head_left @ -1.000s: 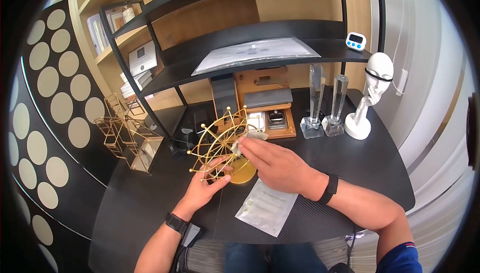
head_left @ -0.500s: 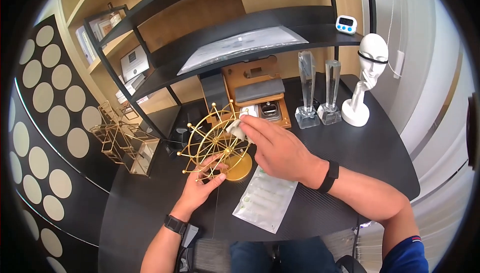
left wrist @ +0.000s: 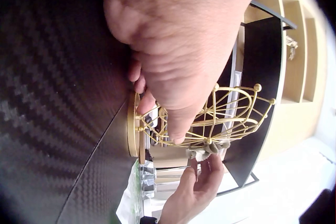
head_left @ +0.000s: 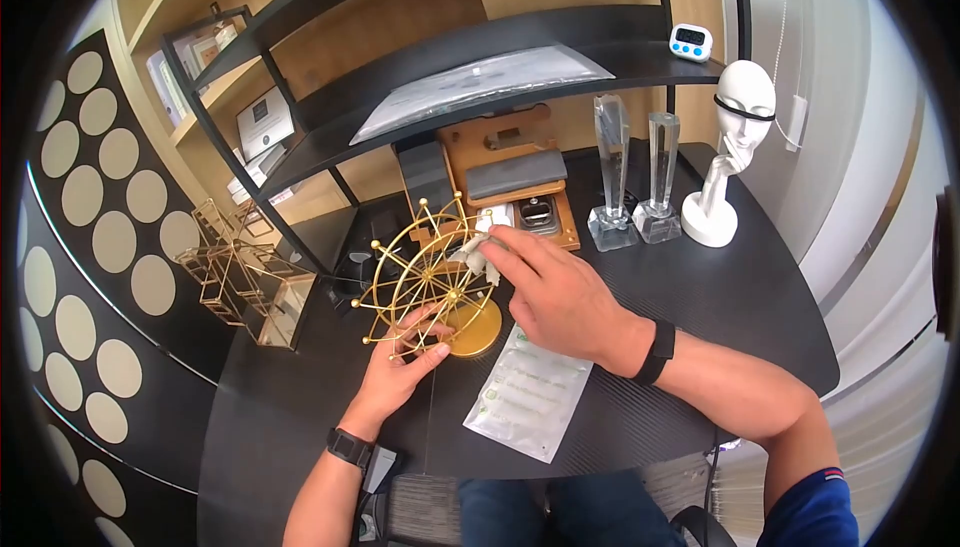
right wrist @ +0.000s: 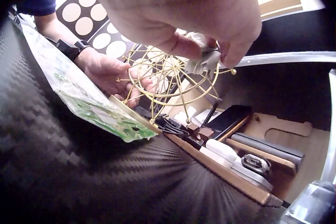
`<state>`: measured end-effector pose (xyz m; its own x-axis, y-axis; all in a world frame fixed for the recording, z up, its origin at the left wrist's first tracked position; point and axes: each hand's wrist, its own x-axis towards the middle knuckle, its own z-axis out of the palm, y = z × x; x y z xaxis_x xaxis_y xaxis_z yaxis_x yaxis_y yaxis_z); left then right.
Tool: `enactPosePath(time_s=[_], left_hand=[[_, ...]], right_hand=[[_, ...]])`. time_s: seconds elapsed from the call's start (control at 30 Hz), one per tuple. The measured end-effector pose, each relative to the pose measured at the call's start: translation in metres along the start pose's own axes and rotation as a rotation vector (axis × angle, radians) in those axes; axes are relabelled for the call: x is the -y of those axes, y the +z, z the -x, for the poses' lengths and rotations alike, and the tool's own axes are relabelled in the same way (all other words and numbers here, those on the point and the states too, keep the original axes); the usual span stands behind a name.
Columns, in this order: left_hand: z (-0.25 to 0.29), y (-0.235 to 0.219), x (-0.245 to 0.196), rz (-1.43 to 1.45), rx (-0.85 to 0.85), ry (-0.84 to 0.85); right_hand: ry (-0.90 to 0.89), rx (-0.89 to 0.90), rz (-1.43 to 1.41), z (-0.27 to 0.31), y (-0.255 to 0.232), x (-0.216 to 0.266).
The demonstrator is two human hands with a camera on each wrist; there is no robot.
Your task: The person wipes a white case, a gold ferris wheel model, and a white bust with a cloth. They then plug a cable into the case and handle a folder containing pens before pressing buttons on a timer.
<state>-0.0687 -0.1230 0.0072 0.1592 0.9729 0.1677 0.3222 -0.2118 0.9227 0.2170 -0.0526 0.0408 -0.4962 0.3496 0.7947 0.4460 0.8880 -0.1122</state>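
A gold wire Ferris wheel model stands on a round gold base on the dark desk. My left hand grips its lower rim, thumb in front and fingers reaching behind the wires. At the wheel's upper right, my right hand pinches a crumpled grey-white wipe between thumb and fingertips. In the right wrist view the wipe bunches against the gold rim. Beneath my right forearm side lies a white packet with green print, close to the base.
Behind the wheel sits a wooden desk organizer with small items. Two crystal trophies and a white head figurine stand at the back right. A gold geometric ornament is at left. Above runs a black shelf.
The head view has shifted slightly. My right hand has moved the wipe a little along the wheel's upper right rim. My left hand keeps its grip low on the wheel.
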Motion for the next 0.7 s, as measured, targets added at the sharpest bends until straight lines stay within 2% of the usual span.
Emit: enactPosePath(time_s=[0.1,0.17,0.37,0.43,0.53,0.7], left_hand=[[0.0,0.0,0.003,0.006,0.027,-0.043],[-0.001,0.002,0.007,0.019,-0.025,0.037],[0.0,0.002,0.004,0.095,-0.033,-0.001],[0.001,0.002,0.004,0.079,-0.026,-0.016],[-0.001,0.001,0.004,0.054,-0.006,0.014],[-0.001,0.002,0.006,0.097,-0.034,0.019]], right_hand=[[0.021,0.005,-0.039,0.001,0.002,-0.001],[0.036,0.006,-0.06,0.004,0.002,0.0],[0.019,0.046,-0.088,0.004,0.005,0.003],[-0.072,0.024,-0.075,0.007,0.01,0.004],[-0.115,0.07,-0.118,0.008,0.013,0.005],[-0.112,0.074,-0.058,0.004,0.009,0.001]])
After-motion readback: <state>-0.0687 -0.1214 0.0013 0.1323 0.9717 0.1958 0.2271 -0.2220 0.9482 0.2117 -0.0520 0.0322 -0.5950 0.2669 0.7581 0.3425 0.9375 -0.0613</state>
